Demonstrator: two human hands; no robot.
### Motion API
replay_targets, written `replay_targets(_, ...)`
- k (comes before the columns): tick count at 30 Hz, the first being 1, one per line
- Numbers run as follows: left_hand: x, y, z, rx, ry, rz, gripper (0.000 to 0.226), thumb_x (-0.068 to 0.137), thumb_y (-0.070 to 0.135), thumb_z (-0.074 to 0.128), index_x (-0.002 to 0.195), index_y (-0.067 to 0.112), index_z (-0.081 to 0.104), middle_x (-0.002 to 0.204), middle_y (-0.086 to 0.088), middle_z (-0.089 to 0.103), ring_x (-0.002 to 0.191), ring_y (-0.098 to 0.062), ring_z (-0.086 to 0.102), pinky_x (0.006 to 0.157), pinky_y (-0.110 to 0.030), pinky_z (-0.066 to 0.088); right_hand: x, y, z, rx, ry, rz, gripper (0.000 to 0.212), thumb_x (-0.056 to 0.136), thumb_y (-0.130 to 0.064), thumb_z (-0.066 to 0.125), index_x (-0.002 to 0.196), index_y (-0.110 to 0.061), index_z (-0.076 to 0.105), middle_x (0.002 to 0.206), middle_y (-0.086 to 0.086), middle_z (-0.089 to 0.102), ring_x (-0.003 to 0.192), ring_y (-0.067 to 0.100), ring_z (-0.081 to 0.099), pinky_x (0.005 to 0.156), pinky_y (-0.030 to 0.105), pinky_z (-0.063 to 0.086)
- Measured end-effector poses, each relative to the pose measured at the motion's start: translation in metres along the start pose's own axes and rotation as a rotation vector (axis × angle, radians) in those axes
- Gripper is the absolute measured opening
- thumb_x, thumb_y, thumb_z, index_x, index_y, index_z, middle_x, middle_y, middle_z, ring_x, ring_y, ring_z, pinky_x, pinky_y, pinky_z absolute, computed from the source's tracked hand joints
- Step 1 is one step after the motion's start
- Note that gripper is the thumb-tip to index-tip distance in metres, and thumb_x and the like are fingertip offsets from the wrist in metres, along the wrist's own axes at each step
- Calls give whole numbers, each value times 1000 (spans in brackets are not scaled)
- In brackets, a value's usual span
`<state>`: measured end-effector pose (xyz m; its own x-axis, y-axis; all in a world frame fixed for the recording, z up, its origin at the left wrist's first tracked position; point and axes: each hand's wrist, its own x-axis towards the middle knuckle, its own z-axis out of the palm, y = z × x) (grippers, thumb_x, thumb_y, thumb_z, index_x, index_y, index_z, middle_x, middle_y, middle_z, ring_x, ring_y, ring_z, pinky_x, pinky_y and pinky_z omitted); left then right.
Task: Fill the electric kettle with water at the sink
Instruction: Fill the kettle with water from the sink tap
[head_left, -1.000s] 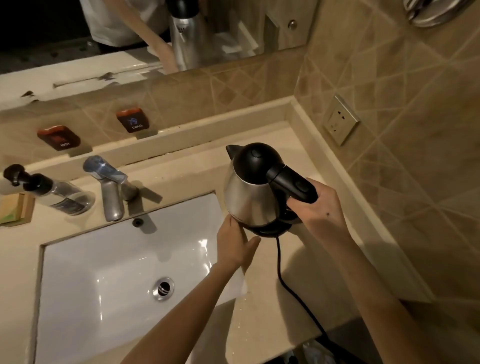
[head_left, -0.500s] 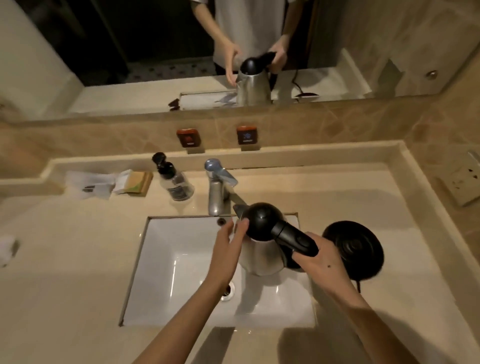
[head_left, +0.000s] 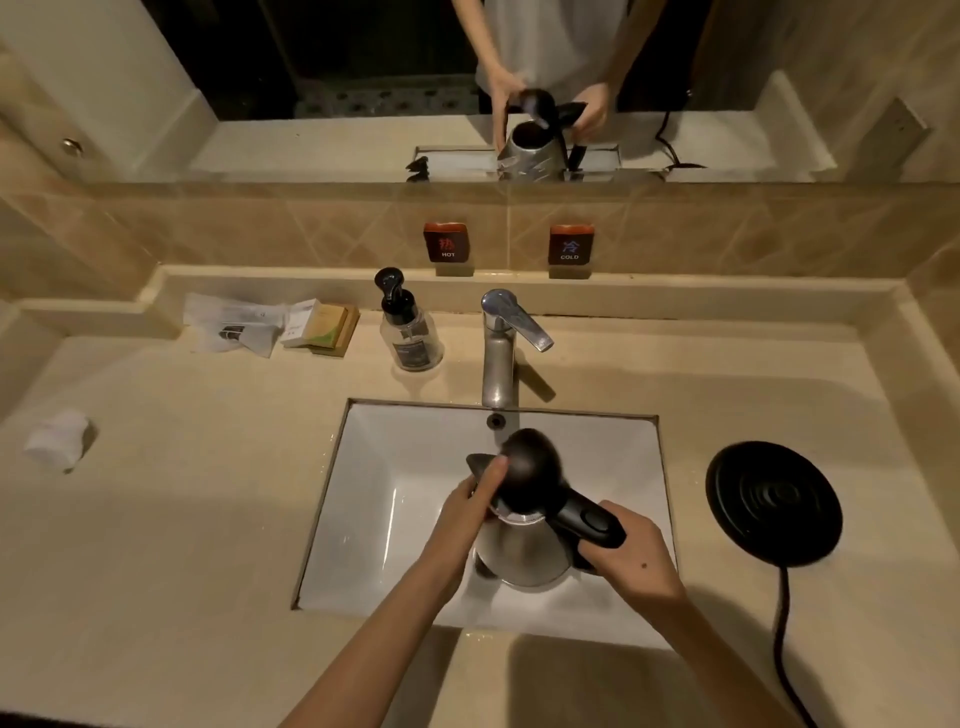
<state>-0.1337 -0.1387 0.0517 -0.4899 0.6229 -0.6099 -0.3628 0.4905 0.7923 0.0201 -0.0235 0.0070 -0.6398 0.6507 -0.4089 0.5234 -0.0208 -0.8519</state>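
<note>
The steel electric kettle (head_left: 522, 551) with a black lid (head_left: 530, 465) and black handle hangs over the white sink basin (head_left: 395, 499), just in front of the chrome faucet (head_left: 500, 353). My right hand (head_left: 631, 553) grips the handle. My left hand (head_left: 475, 499) touches the lid at its front edge near the spout; the mirror shows the lid tilted up. No water is running from the faucet.
The black kettle base (head_left: 774, 501) with its cord (head_left: 782, 649) lies on the counter right of the sink. A soap pump bottle (head_left: 410, 327) stands left of the faucet, with small boxes (head_left: 322, 327) and a wrapper beside it. HOT and COLD signs sit on the tiled ledge.
The kettle came off its base on the right and moved left over the basin. My left hand shifted from the kettle's side to the lid, which has lifted.
</note>
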Motion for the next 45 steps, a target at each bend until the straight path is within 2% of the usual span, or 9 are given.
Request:
replay_targets(4, 6, 10, -15, -2, 67, 6, 35, 95, 52, 34, 88, 43, 66, 95, 27, 62, 97, 5, 54, 84, -15, 34, 13, 2, 1, 9, 12, 34, 10, 79, -3, 70, 78, -11, 66, 74, 11, 69, 73, 27, 68, 73, 44, 59)
replay_targets(7, 29, 23, -34, 284, 344, 174, 36, 95, 27, 51, 130, 20, 49, 136, -2, 50, 126, -17, 43, 99, -26, 33, 25, 1, 1, 6, -8, 33, 18, 78, 2, 67, 70, -13, 63, 68, 10, 65, 66, 24, 65, 69, 47, 58)
replay_targets(10, 54, 59, -43, 503, 344, 532, 45, 90, 11, 57, 133, 10, 45, 136, -9, 49, 123, -17, 44, 100, -27, 34, 38, 0, 2, 27, -39, 53, 20, 77, 6, 65, 72, -13, 64, 69, 12, 66, 70, 32, 68, 70, 49, 61)
replay_targets(14, 98, 117, -27, 1023, 194, 864, 56, 83, 18, 65, 135, 15, 44, 136, -9, 49, 124, -22, 45, 103, -35, 37, 53, -3, 6, 24, -55, -2, 16, 77, 6, 64, 73, -9, 64, 71, 14, 64, 73, 37, 66, 72, 53, 58)
replay_targets(20, 134, 133, 8, 1661, 187, 946, 37, 87, 34, 61, 119, 15, 62, 129, -10, 53, 120, -30, 43, 102, -42, 33, 70, -3, 13, 49, -74, -25, 20, 76, -1, 66, 75, -21, 68, 71, 2, 68, 73, 25, 67, 68, 34, 61)
replay_targets(27, 135, 147, 12, 1814, 109, 878, 24, 88, 11, 60, 110, 4, 63, 112, -17, 61, 104, -33, 56, 83, -41, 47, 76, -7, 13, 12, -77, -20, 32, 78, -9, 67, 66, -38, 65, 67, -13, 68, 64, 5, 65, 57, 11, 50)
replay_targets(33, 140, 163, 2, 1656, 52, 810, 24, 87, 15, 62, 110, 7, 63, 103, -14, 66, 93, -30, 61, 81, -40, 52, 78, -10, 5, 34, -113, 11, 45, 78, 1, 62, 58, -39, 63, 56, -15, 62, 54, -1, 57, 52, 12, 47)
replay_targets(40, 141, 163, 1, 1606, 28, 787, 26, 85, 14, 65, 110, 8, 64, 105, -13, 66, 95, -30, 60, 84, -41, 52, 80, -9, 9, -5, -153, 36, 34, 81, -2, 63, 61, -29, 60, 54, -15, 62, 54, 1, 57, 54, 15, 46)
replay_targets(45, 139, 161, -1, 1519, 13, 785, 28, 85, 13, 65, 113, 8, 63, 113, -13, 64, 100, -30, 59, 88, -41, 51, 84, -7, 11, -13, -105, 84, 23, 82, 0, 63, 76, -22, 65, 72, -2, 65, 70, 12, 62, 63, 20, 45)
